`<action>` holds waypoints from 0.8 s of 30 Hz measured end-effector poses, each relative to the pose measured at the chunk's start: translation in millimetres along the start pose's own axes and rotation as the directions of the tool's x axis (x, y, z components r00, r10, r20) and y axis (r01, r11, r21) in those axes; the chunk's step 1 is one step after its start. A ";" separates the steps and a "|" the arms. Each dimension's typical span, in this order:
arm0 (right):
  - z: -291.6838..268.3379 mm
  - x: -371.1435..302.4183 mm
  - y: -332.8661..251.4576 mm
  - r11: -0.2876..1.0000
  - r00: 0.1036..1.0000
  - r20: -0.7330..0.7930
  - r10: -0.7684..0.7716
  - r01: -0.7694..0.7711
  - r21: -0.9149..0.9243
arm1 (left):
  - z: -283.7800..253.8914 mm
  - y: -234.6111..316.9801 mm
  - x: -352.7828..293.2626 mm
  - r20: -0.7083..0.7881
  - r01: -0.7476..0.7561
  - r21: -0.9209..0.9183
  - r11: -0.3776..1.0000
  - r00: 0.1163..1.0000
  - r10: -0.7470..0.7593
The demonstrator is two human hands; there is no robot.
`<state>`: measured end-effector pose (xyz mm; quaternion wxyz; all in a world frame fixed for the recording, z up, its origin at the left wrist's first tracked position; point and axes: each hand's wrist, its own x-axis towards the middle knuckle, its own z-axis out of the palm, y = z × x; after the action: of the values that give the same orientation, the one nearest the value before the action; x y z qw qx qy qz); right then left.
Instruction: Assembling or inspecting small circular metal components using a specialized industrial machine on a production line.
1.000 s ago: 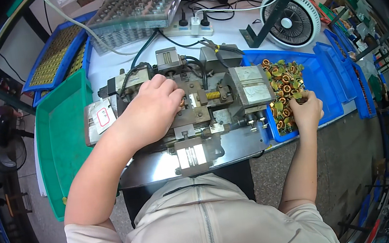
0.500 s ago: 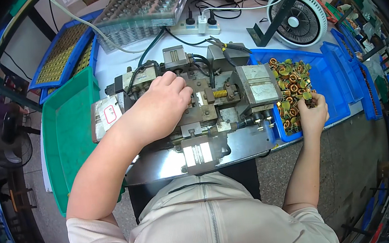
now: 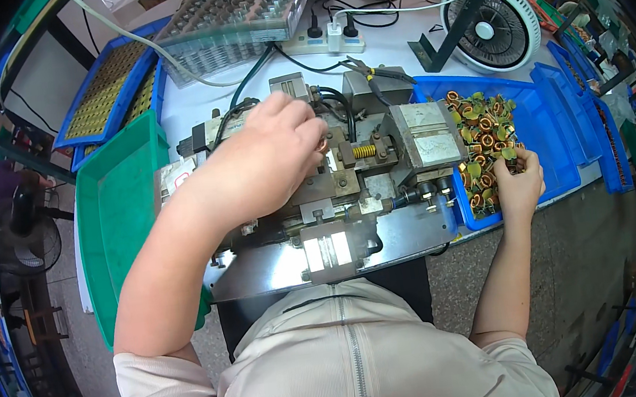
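Note:
My left hand [image 3: 282,155] is over the middle of a metal bench fixture [image 3: 340,184], fingers bent together. A small copper wire coil [image 3: 323,146] shows at its fingertips. The hand hides part of the fixture's centre, beside a yellow spring [image 3: 364,152]. On the right, my right hand [image 3: 521,182] reaches into a blue bin [image 3: 551,148] piled with copper coils [image 3: 477,150] on green-yellow bases. Its thumb and fingers close on one coil [image 3: 509,154] at the pile's edge, partly covered by the fingers.
A green tray [image 3: 121,229] stands left of the fixture. Pliers [image 3: 371,79] lie behind it, near a power strip [image 3: 324,42] and cables. Stacked clear trays [image 3: 236,27], blue trays of parts [image 3: 105,89] and a white fan [image 3: 490,26] are at the back.
My left hand has lifted and shifted slightly right from the fixture's centre, and a copper coil now shows at its fingertips. My right hand stays at the coil pile.

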<state>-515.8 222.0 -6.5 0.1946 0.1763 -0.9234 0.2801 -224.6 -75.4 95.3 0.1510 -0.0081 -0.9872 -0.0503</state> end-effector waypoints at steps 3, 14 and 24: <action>-1.8 -2.9 1.6 1.000 1.000 0.009 0.008 -0.008 0.001 | -39.5 11.7 1.0 -0.106 -0.005 0.011 1.000 0.994 0.006; 3.7 10.0 34.3 0.955 0.999 -0.030 -0.019 0.027 0.295 | -61.3 -16.1 -211.2 -0.052 0.671 -0.628 0.395 0.469 -0.881; -9.4 9.3 15.5 0.885 0.997 -0.056 0.052 -0.020 0.465 | 9.9 -30.7 -262.3 0.267 0.879 -0.417 0.231 0.362 -0.893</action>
<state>-528.1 237.6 -2.1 0.1723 0.1910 -0.8256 0.5022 21.8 -105.2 4.6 0.1017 0.5131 -0.7641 -0.3774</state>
